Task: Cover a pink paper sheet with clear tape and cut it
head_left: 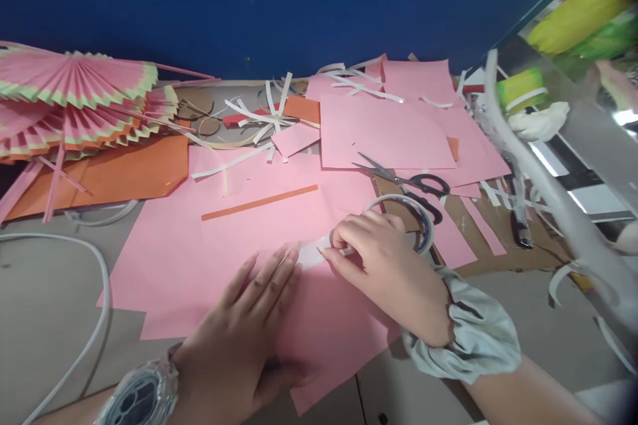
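Observation:
My left hand (259,319) lies flat on a large sheet of pink paper (169,252), fingers stretched out, with its fingertips at the end of a white strip of tape (312,254). Closed in a pinch, my right hand (381,259) grips the other end of that strip. A tape roll (427,232) stands partly hidden behind the right hand. Just beyond it lie black-handled scissors (399,179), blades slightly apart and pointing left. A narrow orange paper strip (259,202) rests on the pink sheet above my left hand.
Pleated pink paper fans (74,86) sit on orange paper (124,172) at the left. More pink sheets (383,133) and white paper scraps (276,113) lie at the back. A cutter (520,226) rests on cardboard at right, near a pale curved bar (543,179). A white cable (102,279) curves at left.

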A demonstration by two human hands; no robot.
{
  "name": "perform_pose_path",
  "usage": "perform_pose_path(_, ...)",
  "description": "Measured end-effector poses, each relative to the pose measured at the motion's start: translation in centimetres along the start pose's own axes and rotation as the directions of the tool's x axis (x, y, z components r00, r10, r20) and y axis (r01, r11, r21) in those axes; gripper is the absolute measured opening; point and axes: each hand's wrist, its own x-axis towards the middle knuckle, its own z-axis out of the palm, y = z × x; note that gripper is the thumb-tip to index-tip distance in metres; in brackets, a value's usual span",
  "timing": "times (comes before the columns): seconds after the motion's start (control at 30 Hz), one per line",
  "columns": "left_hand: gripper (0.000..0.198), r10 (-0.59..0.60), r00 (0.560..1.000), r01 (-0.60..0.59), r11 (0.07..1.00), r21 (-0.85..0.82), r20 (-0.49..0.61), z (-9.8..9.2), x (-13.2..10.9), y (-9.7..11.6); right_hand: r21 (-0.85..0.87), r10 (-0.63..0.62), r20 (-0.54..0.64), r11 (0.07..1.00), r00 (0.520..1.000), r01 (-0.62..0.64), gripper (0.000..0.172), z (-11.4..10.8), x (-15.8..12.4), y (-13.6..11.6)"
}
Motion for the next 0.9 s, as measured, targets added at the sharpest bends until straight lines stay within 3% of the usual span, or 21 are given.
perform_pose_path(0.9, 0.08, -0.009, 1.0, 0.009, 1.0, 0.003, -0.025, -0.11, -0.16, -0.12, -0.149, -0.059, -0.026, 0.987, 0.998, 0.055, 0.015, -0.29, -0.23, -0.09)
